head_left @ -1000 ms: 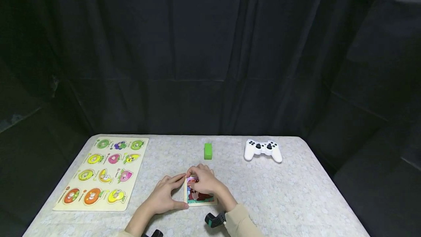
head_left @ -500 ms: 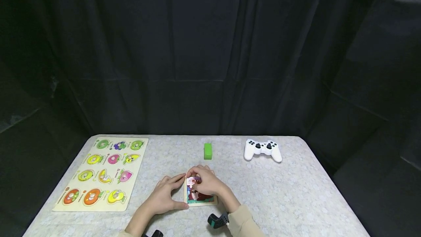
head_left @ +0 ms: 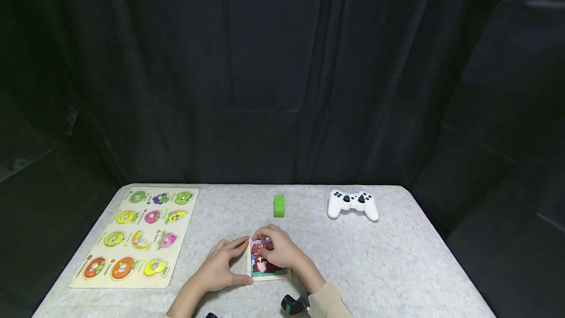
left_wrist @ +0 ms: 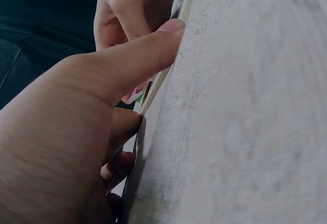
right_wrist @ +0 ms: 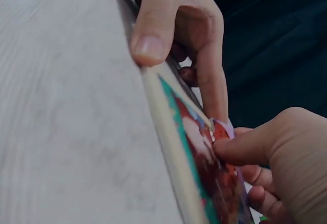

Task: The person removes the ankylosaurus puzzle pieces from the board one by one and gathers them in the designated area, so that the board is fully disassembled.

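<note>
A small wooden jigsaw puzzle point(head_left: 266, 268) in a pale frame lies on the table, with a brown animal picture and a teal strip along its bottom. My left hand point(head_left: 216, 268) steadies its left side, thumb straight at the lower-left corner and index finger stretched to the upper-left corner. At that upper-left part, my right hand point(head_left: 281, 248) pinches a puzzle piece point(right_wrist: 220, 129) between thumb and fingers. The piece, reddish brown with a purple edge, stands a little proud of the frame in the right wrist view. My right fingertips are partly hidden behind it.
A fruit puzzle board point(head_left: 174, 254) with knobbed pieces lies at the left. Beyond my hands lies a green block point(head_left: 279, 206), and to its right a white game controller point(head_left: 353, 204). Black cloth point(head_left: 265, 87) hangs behind the patterned tablecloth point(head_left: 388, 259).
The puzzle's upper-left area looked whitish half a second ago; now brown and purple show there again. My right hand has shifted slightly right; my left stays at the frame.
</note>
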The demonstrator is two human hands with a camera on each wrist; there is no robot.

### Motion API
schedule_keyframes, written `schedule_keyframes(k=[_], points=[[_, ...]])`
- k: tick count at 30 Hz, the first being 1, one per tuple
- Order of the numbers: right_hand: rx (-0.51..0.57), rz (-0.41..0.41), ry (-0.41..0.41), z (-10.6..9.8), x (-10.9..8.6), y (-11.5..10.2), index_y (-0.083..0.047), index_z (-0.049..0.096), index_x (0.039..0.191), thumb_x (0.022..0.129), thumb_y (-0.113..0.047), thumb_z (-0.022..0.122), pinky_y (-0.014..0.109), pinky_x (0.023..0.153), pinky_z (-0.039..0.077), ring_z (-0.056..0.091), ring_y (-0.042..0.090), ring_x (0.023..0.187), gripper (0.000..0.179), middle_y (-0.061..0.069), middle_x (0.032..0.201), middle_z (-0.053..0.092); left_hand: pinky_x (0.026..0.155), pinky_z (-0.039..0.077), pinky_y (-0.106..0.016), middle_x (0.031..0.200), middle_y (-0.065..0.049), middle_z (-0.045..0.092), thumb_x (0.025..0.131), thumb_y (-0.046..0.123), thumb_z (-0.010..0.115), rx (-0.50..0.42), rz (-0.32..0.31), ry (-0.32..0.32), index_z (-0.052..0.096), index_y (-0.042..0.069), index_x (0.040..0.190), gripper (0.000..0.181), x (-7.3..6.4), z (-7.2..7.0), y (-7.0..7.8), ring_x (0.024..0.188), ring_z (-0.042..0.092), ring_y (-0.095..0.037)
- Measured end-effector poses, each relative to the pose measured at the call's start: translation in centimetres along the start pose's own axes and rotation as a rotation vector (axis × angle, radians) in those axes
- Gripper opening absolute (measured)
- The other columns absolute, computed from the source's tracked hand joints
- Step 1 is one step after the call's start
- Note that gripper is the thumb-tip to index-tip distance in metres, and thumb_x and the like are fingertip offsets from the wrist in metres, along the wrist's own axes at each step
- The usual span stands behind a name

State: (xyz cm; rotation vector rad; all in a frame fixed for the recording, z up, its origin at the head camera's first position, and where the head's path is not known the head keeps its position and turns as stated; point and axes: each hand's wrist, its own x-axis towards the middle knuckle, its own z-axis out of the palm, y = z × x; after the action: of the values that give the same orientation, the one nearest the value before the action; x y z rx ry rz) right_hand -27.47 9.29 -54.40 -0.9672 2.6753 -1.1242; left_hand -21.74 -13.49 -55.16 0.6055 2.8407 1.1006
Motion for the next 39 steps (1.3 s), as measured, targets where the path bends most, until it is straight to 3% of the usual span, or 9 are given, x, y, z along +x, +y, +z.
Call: schedule_keyframes(k=[9,21,28,39], points=[[-0.076,0.011,-0.006,-0.2,-0.3,-0.4,-0.017,0.074,0.124,0.098,-0.013,0.075,0.039,0.091,0.053,0.061,0.014,0.104,0.026,-0.002,0.116,0.064,0.093,0.041,-0.039,0.161,0.002,0.053,0.069,0.056,0.093,0.002,-0.01,0.001,0.059,0.011,0.152,0.101,0.1,0.0,0.0,0.106,0.047,-0.009],[-0.156,0.053,-0.031,-0.5,0.1,-1.7,-0.013,0.075,0.116,0.096,-0.009,0.076,0.035,0.086,0.056,0.063,0.017,0.1,0.021,0.002,0.11,0.066,0.095,0.043,-0.041,0.162,0.003,0.052,0.07,0.056,0.093,-0.006,-0.01,0.0,0.059,0.011,0.153,0.1,0.0,0.0,0.1,0.108,0.048,-0.009],[-0.082,0.092,-0.036,-0.3,0.0,-1.4,-0.01,0.069,0.119,0.098,-0.007,0.073,0.031,0.083,0.052,0.056,0.012,0.093,0.021,0.0,0.107,0.061,0.096,0.043,-0.043,0.162,0.003,0.052,0.071,0.056,0.092,-0.012,-0.019,-0.007,0.058,0.01,0.152,0.1,0.0,0.0,0.1,0.108,0.047,-0.01],[-0.037,0.055,-0.023,0.2,-0.4,-0.3,-0.01,0.069,0.12,0.101,-0.009,0.069,0.033,0.089,0.053,0.058,0.012,0.099,0.019,0.002,0.112,0.061,0.099,0.044,-0.046,0.162,0.003,0.052,0.071,0.057,0.092,-0.01,-0.019,-0.004,0.059,0.01,0.152,0.1,-0.1,0.0,0.0,0.111,0.048,-0.012]])
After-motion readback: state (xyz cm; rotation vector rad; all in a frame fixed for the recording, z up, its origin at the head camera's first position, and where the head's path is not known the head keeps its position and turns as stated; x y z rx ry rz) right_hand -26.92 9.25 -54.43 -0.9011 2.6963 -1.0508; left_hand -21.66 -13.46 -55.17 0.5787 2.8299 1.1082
